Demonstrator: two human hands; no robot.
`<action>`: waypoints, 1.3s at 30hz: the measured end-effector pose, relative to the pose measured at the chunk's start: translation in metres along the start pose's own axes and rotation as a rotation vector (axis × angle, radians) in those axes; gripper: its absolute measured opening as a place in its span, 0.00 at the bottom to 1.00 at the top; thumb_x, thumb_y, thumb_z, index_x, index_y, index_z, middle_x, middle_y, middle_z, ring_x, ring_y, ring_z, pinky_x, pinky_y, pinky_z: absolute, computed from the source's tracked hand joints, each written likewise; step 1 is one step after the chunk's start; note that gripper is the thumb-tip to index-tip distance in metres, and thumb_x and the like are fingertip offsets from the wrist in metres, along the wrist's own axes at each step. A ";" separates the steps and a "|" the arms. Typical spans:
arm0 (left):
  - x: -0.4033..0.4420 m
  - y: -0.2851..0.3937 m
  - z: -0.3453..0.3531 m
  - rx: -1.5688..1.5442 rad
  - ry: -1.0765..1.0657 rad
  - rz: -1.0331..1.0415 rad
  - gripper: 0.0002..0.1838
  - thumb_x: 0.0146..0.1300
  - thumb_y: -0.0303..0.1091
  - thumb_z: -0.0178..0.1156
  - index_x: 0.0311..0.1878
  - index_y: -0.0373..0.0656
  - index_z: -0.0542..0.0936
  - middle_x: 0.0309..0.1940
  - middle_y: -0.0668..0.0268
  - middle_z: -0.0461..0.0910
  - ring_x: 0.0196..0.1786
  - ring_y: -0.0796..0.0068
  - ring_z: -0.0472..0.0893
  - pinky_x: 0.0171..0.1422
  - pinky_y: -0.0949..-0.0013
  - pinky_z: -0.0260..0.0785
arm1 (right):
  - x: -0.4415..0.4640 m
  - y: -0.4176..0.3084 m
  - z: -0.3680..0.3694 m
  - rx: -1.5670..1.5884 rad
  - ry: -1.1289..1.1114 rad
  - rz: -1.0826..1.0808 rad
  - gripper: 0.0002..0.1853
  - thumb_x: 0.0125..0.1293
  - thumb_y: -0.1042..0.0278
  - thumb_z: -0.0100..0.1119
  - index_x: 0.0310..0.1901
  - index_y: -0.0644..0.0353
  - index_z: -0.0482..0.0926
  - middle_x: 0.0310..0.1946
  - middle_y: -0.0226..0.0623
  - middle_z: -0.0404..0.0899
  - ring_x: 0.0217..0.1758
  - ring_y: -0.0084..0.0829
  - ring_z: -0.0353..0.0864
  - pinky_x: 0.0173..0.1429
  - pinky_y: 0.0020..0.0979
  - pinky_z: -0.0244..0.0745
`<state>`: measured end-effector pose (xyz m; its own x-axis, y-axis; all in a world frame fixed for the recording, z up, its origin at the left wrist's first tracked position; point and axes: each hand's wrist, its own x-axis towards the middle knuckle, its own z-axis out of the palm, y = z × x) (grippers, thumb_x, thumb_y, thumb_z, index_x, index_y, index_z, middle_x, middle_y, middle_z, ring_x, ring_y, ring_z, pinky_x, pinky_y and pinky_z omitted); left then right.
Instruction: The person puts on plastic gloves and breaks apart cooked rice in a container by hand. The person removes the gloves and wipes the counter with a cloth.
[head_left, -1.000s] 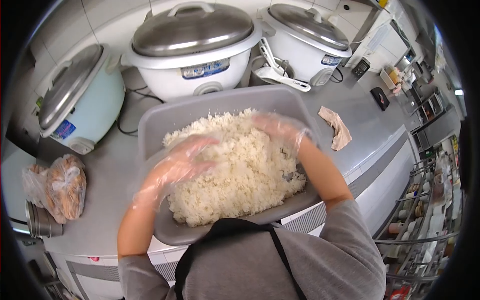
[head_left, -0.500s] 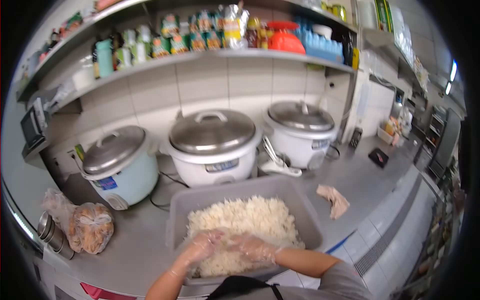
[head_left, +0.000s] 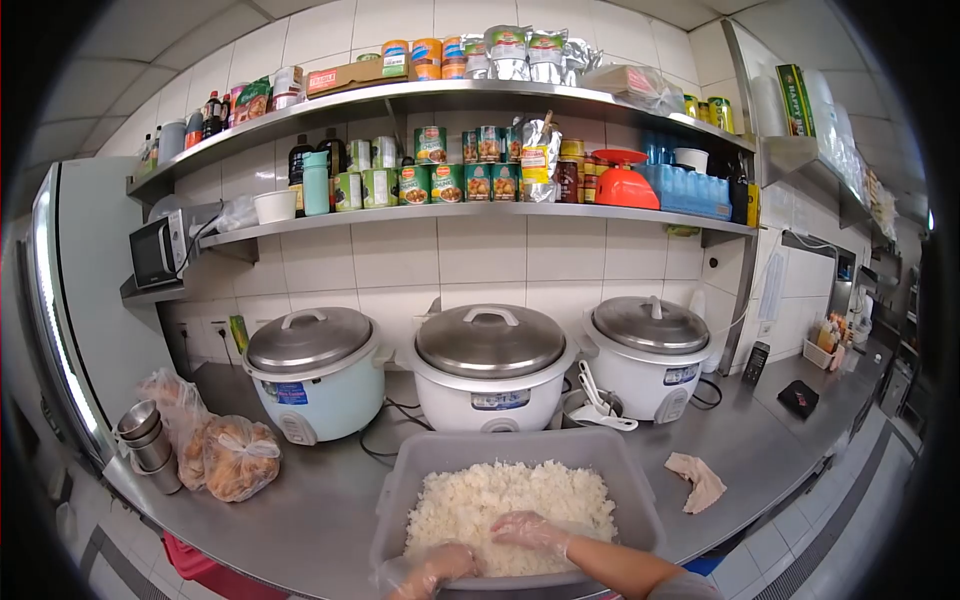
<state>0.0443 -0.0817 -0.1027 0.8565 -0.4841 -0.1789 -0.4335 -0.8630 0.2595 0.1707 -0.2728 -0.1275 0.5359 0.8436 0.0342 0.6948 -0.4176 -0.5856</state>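
A grey plastic tub [head_left: 400, 480] of cooked white rice [head_left: 520, 490] stands on the metal counter in front of me. Both my hands wear clear plastic gloves. At the tub's near left corner is my left hand [head_left: 445, 566], low against the rice, its fingertips hidden. My right hand [head_left: 530, 530] lies over the middle of the rice with its fingers stretched to the left and touching the grains. A gap of rice shows between the two hands.
Behind the tub stand a pale blue rice cooker [head_left: 318, 390] and two white rice cookers [head_left: 490, 385] [head_left: 655, 370]. Bagged food [head_left: 240, 460] and steel cups [head_left: 148, 445] sit left. A crumpled cloth [head_left: 695, 480] lies right. Shelves of cans [head_left: 430, 185] hang above.
My view has tilted up, showing more of the shelves. The hands, close together before, are now farther apart, the left nearer the tub's front edge.
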 end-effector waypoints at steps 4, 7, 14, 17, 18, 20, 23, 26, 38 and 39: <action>0.006 -0.002 0.002 0.032 -0.077 0.055 0.20 0.60 0.51 0.50 0.46 0.48 0.80 0.43 0.61 0.81 0.48 0.56 0.78 0.53 0.60 0.68 | -0.012 -0.013 -0.004 0.078 0.046 -0.049 0.22 0.64 0.48 0.51 0.49 0.56 0.77 0.47 0.41 0.78 0.53 0.41 0.75 0.60 0.36 0.66; 0.008 0.005 0.002 -0.119 -0.131 -0.095 0.20 0.61 0.51 0.49 0.46 0.48 0.80 0.45 0.60 0.81 0.48 0.56 0.78 0.54 0.61 0.68 | -0.017 -0.019 -0.003 0.092 0.062 -0.012 0.20 0.65 0.51 0.49 0.50 0.56 0.76 0.47 0.42 0.78 0.53 0.41 0.74 0.60 0.36 0.66; 0.001 0.016 0.010 -0.381 0.083 -0.385 0.22 0.57 0.54 0.55 0.42 0.46 0.81 0.45 0.55 0.80 0.47 0.57 0.78 0.52 0.60 0.69 | -0.006 -0.008 0.017 0.053 0.144 0.065 0.15 0.60 0.66 0.48 0.48 0.55 0.76 0.45 0.46 0.78 0.57 0.43 0.71 0.60 0.36 0.67; -0.004 0.015 0.013 -0.380 0.483 -0.459 0.23 0.54 0.51 0.59 0.45 0.43 0.78 0.38 0.53 0.81 0.44 0.55 0.80 0.49 0.60 0.72 | -0.018 -0.013 0.011 -0.235 0.461 -0.157 0.19 0.58 0.65 0.48 0.52 0.52 0.75 0.46 0.48 0.78 0.58 0.44 0.71 0.61 0.37 0.66; -0.003 0.004 0.021 -0.286 0.519 -0.471 0.26 0.52 0.53 0.60 0.47 0.43 0.77 0.39 0.51 0.81 0.46 0.55 0.80 0.50 0.60 0.71 | -0.027 -0.012 0.005 -0.384 0.598 -0.285 0.20 0.58 0.64 0.49 0.54 0.51 0.74 0.46 0.49 0.78 0.58 0.44 0.71 0.62 0.37 0.66; -0.002 -0.002 0.020 -0.138 0.441 -0.533 0.34 0.46 0.57 0.63 0.51 0.41 0.76 0.42 0.47 0.80 0.49 0.53 0.79 0.53 0.59 0.71 | -0.025 0.032 -0.001 -0.569 0.210 -0.230 0.25 0.55 0.61 0.51 0.57 0.49 0.72 0.48 0.49 0.77 0.58 0.45 0.70 0.63 0.38 0.65; -0.001 0.005 0.018 -0.046 0.164 -0.680 0.42 0.39 0.61 0.66 0.55 0.40 0.75 0.47 0.45 0.78 0.53 0.53 0.78 0.57 0.59 0.69 | -0.075 0.034 -0.039 -0.347 -0.058 0.252 0.28 0.54 0.56 0.53 0.59 0.50 0.71 0.51 0.47 0.76 0.57 0.44 0.72 0.61 0.39 0.66; 0.010 0.017 0.011 -0.087 0.025 -0.811 0.46 0.35 0.62 0.67 0.57 0.42 0.75 0.51 0.47 0.77 0.54 0.55 0.77 0.59 0.61 0.68 | -0.122 0.046 -0.060 -0.455 -0.387 0.244 0.22 0.56 0.55 0.53 0.53 0.51 0.76 0.53 0.42 0.76 0.57 0.40 0.72 0.61 0.39 0.65; 0.119 0.088 0.055 0.123 0.260 -0.268 0.36 0.51 0.50 0.60 0.62 0.41 0.69 0.48 0.48 0.78 0.52 0.53 0.78 0.59 0.61 0.67 | -0.072 0.123 0.037 -0.174 -0.082 -0.210 0.22 0.62 0.51 0.48 0.55 0.52 0.75 0.47 0.46 0.79 0.51 0.43 0.77 0.57 0.40 0.68; 0.121 0.080 0.061 0.183 0.304 -0.150 0.35 0.51 0.49 0.60 0.60 0.40 0.70 0.49 0.46 0.78 0.53 0.52 0.78 0.59 0.61 0.67 | -0.082 0.108 0.028 -0.147 -0.061 -0.201 0.22 0.62 0.52 0.48 0.54 0.53 0.75 0.46 0.48 0.79 0.50 0.44 0.78 0.55 0.41 0.70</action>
<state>0.0965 -0.2179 -0.1620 0.9463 -0.3092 0.0944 -0.3163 -0.9458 0.0730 0.1885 -0.3778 -0.2166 0.3529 0.9317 0.0862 0.8490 -0.2802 -0.4479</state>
